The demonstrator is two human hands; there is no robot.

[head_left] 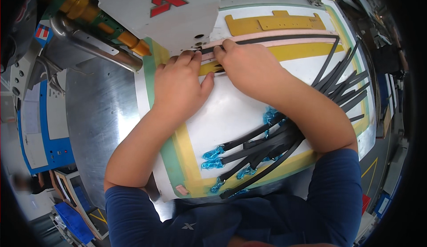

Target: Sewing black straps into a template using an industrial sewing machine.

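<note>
A long black strip lies along a pink strip beside a yellow template bar, on a white board edged with yellow and green tape. My left hand rests at the strip's left end beside the white machine head, fingertips bent down onto it, thumb apart. Just right of it, my right hand has its fingers curled on the black strip, fingertips partly hidden. Many loose black strips, several with crumpled blue film ends, lie below and to the right, partly under my right forearm.
A white machine head stands over the board's upper left, with a brass cylinder and steel tube. Another yellow template lies at the back. A metal table extends left toward a blue-and-white control box.
</note>
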